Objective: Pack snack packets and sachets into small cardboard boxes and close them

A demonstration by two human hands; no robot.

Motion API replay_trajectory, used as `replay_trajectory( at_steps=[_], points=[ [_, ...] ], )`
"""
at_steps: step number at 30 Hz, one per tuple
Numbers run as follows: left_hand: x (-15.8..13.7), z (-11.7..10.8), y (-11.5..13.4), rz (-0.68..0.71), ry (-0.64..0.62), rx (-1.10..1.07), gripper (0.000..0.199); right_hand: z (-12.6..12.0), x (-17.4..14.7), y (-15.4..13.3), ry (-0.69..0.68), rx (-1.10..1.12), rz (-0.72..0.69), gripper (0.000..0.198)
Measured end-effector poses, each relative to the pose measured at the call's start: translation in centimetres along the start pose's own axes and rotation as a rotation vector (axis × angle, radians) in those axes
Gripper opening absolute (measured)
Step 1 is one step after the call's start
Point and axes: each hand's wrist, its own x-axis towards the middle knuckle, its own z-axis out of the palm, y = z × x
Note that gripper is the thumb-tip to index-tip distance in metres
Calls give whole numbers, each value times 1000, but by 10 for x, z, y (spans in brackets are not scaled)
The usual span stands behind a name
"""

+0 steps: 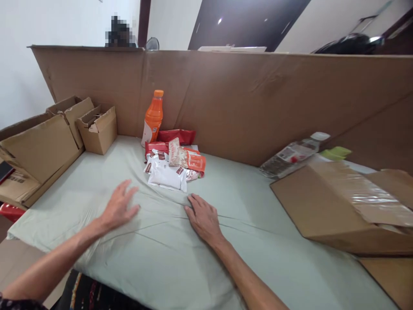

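Observation:
My left hand [121, 206] hovers over or rests on the pale green cloth [155, 249], holding nothing, its fingers apart and slightly blurred. Lying on the cloth, my right hand [204, 217] is empty, with fingers stretched forward. Just beyond its fingertips is a white packet [167, 174], in front of a small pile. That pile includes an orange packet [195, 160], a beige patterned packet [176, 153] and red packets [182, 137]. Behind its left side stands an orange drink bottle [154, 116] with an orange cap. Neither hand touches the packets.
Open cardboard boxes [100, 133] line the left side. A tall cardboard panel [241, 99] closes off the back. At right, a clear bottle [290, 155] leans beside a large taped box [309, 202], near a yellow-green item [335, 153]. Part of a person's head shows beyond the panel.

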Motion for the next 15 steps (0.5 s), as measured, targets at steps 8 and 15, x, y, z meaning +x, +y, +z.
replay_trajectory(
  at_steps=[8, 15],
  points=[
    [146, -102, -129, -304, 394, 135, 58, 4, -2, 0, 85, 14, -8, 41],
    [218, -113, -168, -385, 513, 157, 40, -2, 1, -4, 81, -5, -4, 42]
  ],
)
